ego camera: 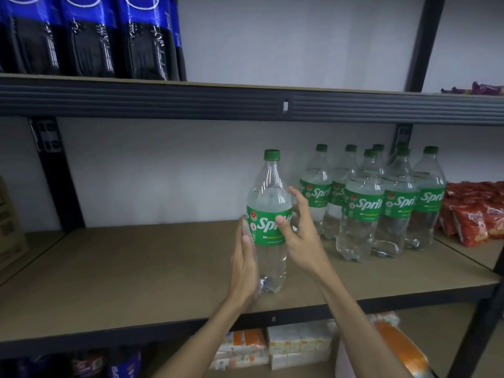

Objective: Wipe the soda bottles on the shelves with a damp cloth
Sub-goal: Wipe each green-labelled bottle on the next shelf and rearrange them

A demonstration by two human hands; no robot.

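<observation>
**Steady the Bottle, Then Find the Cloth**

At 8 o'clock of the Sprite bottle (268, 192), the left hand (244, 257) lies flat, fingers (245, 241) straight against its side. The bottle stands upright mid-shelf (136, 268). At its 4 o'clock the right hand (301, 238) is spread loose, thumb on the label, gripping nothing. No cloth shows. Best fetch one, hold the neck, and wipe downward, clear of the other bottles (381, 203) at 3 o'clock.

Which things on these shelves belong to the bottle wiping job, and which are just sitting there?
Job: Sprite bottle between left hand and right hand; Sprite bottles grouped beside it; dark soda bottles above. No cloth shows.
Just there: red snack packets; white and orange packs lower down; purple packets top right.
</observation>
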